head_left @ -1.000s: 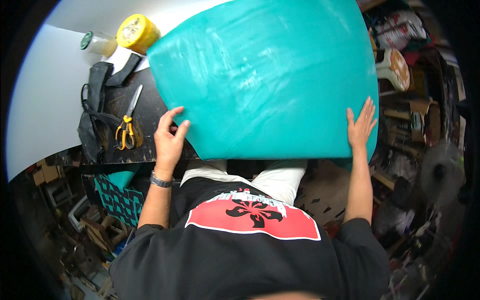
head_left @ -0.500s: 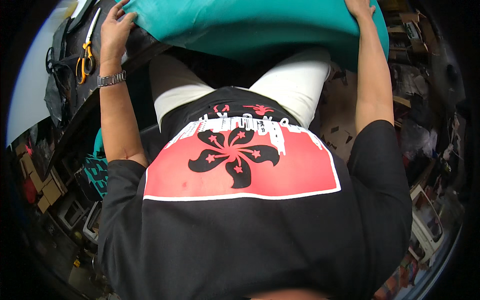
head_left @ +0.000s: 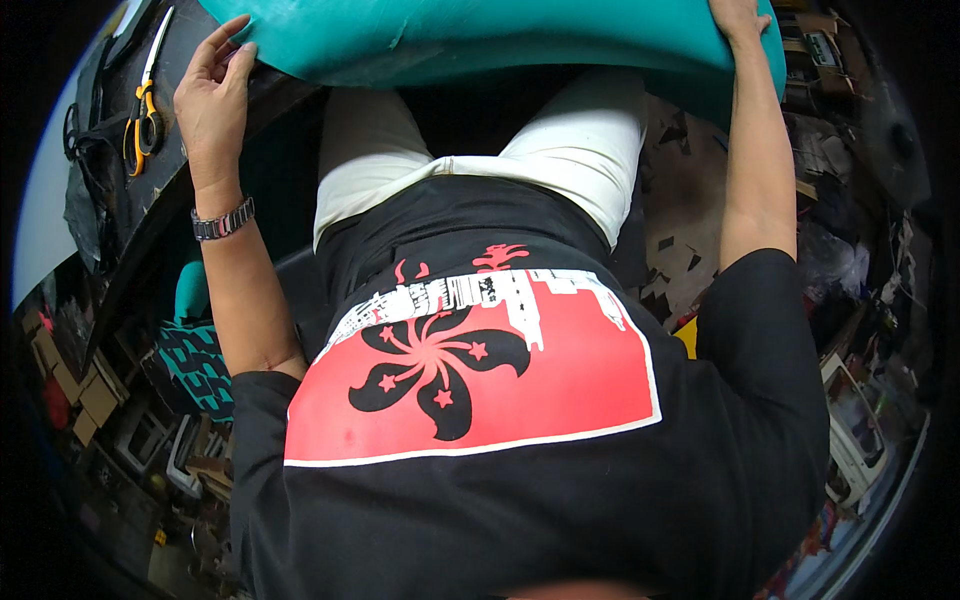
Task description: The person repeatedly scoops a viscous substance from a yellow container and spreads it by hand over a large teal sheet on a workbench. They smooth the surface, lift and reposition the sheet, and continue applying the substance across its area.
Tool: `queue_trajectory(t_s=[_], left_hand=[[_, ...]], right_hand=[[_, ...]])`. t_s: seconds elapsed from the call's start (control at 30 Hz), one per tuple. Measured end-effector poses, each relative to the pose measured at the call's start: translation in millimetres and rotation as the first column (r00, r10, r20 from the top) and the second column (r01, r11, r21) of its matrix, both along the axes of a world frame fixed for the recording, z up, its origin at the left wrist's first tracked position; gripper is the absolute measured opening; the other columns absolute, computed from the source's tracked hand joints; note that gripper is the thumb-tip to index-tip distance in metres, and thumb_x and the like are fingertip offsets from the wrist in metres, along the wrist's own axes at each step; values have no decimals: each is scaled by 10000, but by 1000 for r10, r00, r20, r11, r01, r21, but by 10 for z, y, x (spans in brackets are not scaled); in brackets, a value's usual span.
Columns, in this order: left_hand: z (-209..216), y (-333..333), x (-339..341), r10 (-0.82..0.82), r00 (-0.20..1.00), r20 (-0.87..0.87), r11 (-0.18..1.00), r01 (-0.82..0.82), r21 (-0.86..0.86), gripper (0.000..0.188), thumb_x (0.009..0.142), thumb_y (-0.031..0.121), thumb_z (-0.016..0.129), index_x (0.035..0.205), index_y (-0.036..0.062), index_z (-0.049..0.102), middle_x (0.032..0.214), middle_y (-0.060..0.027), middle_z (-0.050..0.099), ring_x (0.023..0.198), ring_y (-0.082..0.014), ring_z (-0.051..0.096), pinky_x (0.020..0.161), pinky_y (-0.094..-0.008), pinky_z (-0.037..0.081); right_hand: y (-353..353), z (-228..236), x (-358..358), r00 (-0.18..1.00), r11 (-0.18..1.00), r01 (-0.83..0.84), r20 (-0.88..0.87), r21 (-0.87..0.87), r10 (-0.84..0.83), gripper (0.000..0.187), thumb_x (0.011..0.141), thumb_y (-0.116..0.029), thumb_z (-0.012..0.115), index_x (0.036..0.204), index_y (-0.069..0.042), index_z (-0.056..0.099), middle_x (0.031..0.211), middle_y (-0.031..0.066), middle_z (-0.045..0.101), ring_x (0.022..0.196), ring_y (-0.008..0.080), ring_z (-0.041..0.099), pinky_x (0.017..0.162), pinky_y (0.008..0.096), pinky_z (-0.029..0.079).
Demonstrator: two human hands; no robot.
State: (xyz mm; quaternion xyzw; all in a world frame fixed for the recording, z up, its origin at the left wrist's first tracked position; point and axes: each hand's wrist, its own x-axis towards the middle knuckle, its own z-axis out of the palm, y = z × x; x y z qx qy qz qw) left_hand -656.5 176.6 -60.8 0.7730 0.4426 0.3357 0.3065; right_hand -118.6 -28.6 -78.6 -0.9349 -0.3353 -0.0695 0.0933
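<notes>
A large teal sheet of smooth, leather-like material [head_left: 520,45] spreads across the top of the view and droops over the table's near edge. My left hand [head_left: 213,105], wearing a metal-band watch [head_left: 223,219], is at the sheet's left edge. Its forefinger and thumb are apart, their tips at the edge; whether they grip it I cannot make out. Near the right edge, my right hand [head_left: 740,22] rests on the sheet, its fingers seeming loosely spread and partly cut off by the frame. Yellow-handled scissors [head_left: 145,120] lie to the left of my left hand.
The dark table [head_left: 165,185] runs along the left, with black scraps of material [head_left: 90,205] on it. A teal-and-black patterned piece [head_left: 195,365] is below the table. Scraps litter the floor [head_left: 680,215] at right. Boxes and clutter [head_left: 85,385] crowd both sides.
The view has shifted. The sheet's drooping edge sits higher above my legs. My left fingertips overlap the sheet less than before, while my right hand stays by its right edge.
</notes>
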Motion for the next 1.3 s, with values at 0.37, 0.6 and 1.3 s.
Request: queue_trajectory(t_s=[0.37,0.6,1.3], left_hand=[[3,-67,-63,-74,991,113,994,83,-74,312,917,104,675,1225,58,668,1003,-33,659,912,-89,614,827,-229,506],[104,-244,-80,-68,998,-4,996,67,-51,311,896,57,680,1207,55,678,896,18,619,808,-45,566,751,-204,481],[476,-793,437,-749,412,519,202,888,-413,474,991,337,480,1306,-4,574,1337,-179,568,1232,-286,552,1070,-393,379]], right_hand=[[-44,-55,-61,999,998,38,13,-57,-38,852,921,-641,425,1559,-132,181,1584,161,260,1467,344,220,1160,604,131],[-173,97,-214,999,999,-4,-38,-49,2,829,924,-613,458,1559,-159,181,1571,189,273,1457,356,238,1167,588,132],[-304,-198,-139,994,981,-63,94,181,47,851,924,-526,531,1573,-165,115,1544,212,316,1438,404,255,1179,555,108]])
